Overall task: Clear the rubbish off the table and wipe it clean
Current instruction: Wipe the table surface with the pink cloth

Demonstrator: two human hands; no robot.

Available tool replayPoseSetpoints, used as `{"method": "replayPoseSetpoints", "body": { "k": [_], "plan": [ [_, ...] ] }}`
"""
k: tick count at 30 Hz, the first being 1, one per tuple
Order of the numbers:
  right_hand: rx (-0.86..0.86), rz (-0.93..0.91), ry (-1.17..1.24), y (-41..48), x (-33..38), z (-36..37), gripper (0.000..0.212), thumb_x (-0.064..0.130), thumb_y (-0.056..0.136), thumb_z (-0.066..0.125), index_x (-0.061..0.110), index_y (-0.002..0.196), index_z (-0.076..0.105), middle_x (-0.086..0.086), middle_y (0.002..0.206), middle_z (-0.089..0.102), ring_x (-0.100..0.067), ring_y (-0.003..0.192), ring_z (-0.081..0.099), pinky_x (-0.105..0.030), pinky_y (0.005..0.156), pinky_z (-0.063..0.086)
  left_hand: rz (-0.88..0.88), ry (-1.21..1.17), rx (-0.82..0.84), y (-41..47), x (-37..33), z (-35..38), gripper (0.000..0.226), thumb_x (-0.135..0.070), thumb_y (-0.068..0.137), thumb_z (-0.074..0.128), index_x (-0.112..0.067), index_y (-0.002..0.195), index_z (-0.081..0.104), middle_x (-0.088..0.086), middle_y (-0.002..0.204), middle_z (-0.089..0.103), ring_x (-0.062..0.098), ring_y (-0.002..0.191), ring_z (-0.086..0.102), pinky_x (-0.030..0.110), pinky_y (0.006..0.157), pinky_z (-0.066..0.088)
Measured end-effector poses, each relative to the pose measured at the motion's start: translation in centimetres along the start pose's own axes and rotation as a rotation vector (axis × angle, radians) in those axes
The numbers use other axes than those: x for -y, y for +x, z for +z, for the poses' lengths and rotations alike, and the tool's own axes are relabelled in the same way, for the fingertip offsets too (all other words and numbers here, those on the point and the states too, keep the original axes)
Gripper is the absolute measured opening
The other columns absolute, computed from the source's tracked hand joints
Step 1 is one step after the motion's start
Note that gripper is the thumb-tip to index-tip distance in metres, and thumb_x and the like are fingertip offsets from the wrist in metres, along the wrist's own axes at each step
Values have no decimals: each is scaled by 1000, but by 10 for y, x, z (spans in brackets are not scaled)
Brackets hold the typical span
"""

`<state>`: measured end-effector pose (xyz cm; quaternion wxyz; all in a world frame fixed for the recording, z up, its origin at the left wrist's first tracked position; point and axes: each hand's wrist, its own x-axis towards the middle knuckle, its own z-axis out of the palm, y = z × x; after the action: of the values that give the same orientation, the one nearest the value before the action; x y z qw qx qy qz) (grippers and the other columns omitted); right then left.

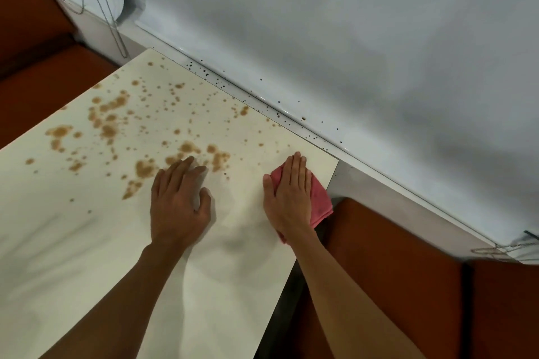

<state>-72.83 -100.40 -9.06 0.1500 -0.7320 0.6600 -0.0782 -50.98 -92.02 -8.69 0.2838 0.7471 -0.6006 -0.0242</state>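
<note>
One cloth (319, 198): pink and folded, it is lying flat on the tabletop (87, 242), just inside the tabletop's right edge and near its far right corner.
Right hand (287, 198): it is pressing palm-down on the cloth with the fingers straight and close together, none of them curling round the fabric. The cloth is showing past the hand towards the tabletop's right edge.
Left hand (178, 201): it is resting palm-down on the bare tabletop near its middle. The fingers are straight and slightly spread and are holding nothing, and the fingertips are reaching the nearest brown marks.
Stains (108, 128): brown splashes and droplets are spreading over the far and left parts of the tabletop, with the largest blotches sitting towards its left edge and its middle.
Specks (205, 73): small dark dots are lying scattered on the white ledge (379, 154) that is running along the tabletop's far edge.
Seats: an orange seat (393, 271) is standing just beside the tabletop's right edge, and a second seat (43, 81) is standing beside its left edge.
Cord (113, 29): it is hanging beyond the tabletop's far left corner.
</note>
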Motion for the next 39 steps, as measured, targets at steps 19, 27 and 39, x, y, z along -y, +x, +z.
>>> {"method": "replayPoseSetpoints", "body": {
  "k": [19,27,39],
  "plan": [
    [-62,-12,-92,38,-14,-6,71,50,111,19,10,167,1,-2,176,-5,-13,162,-11,-41,132,4,-93,77,59,4,-2,-4,50,-33,94,53,-19,142,61,2,159,49,23,151,39,48,127,23],
    [63,-437,-69,2,-27,-17,68,44,112,33,14,168,9,4,177,-1,-7,161,-9,-34,132,0,-99,90,53,3,-5,-3,50,-32,92,56,-20,141,61,1,159,49,23,149,40,48,126,24],
    [76,-517,-114,19,-5,-11,66,41,113,31,11,168,8,-2,177,-1,-12,162,-8,-38,133,2,-100,117,45,7,-7,-3,50,-34,93,57,-20,141,62,0,159,49,23,148,43,48,125,27]
  ]
}}
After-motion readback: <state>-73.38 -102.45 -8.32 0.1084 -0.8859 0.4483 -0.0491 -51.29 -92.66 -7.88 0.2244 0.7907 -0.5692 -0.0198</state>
